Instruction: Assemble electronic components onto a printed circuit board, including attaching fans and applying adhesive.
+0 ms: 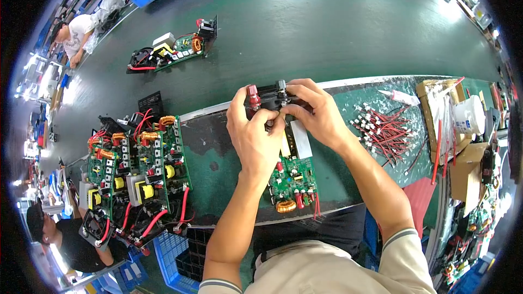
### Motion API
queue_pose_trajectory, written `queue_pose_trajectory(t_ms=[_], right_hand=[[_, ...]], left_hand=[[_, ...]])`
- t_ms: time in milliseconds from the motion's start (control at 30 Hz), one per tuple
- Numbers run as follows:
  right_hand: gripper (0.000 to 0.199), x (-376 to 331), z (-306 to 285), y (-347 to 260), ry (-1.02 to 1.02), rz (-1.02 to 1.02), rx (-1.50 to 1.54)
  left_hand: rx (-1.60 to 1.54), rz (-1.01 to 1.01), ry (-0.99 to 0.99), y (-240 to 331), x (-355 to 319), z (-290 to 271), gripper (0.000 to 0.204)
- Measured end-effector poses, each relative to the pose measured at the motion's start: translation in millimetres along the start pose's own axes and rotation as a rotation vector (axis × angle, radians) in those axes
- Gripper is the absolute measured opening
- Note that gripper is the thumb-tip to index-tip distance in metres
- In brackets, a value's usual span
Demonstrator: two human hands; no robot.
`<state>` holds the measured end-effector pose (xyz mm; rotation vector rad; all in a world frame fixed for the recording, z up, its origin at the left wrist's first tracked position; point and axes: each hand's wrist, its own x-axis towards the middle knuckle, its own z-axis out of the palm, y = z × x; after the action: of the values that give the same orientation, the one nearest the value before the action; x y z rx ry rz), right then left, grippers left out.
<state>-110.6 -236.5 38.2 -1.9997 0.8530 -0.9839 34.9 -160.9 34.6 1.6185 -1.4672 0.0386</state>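
Observation:
Both my hands are closed around a black end panel [266, 91] that carries a red binding post [253, 96] and a black binding post [281, 88]. On its left side, my left hand [251, 139] grips the panel, its thumb and index finger pinched below it. My right hand [317, 113] holds the right side beside the black post, fingertips close to the left ones. Whatever small part lies between the fingertips is hidden. A green circuit board [298, 177] with a copper coil [285, 206] and red wires reaches from under my hands toward me.
Several wired circuit boards [155, 163] stand at the left; another assembly [180, 49] lies on the conveyor belt [327, 32]. Red connector wires [384, 133], a glue tube [399, 97] and a cardboard box [433, 114] are at the right. Two people [79, 32] [68, 242] are to the left.

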Motion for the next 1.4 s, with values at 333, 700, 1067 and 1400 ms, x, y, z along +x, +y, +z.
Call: queue_pose_trajectory(t_ms=[333,700,1067,1400], right_hand=[[0.057,17.0,-32.5,5.4,-0.282,0.112,0.163],[0.022,32.0,-31.3,27.9,-0.24,0.099,-0.265],[0.013,14.3,-29.4,25.1,-0.31,-0.041,-0.223],[0.017,25.2,-29.4,26.9,-0.367,0.161,-0.143]], left_hand=[[-0.321,-0.039,-0.107,7.3,8.4,-17.2,0.061],[-0.097,-0.005,-0.362,9.4,21.2,-28.4,0.076],[-0.065,-0.017,-0.385,11.5,17.8,-28.3,0.074],[-0.12,-0.077,-0.401,6.7,16.9,-25.7,0.077]])
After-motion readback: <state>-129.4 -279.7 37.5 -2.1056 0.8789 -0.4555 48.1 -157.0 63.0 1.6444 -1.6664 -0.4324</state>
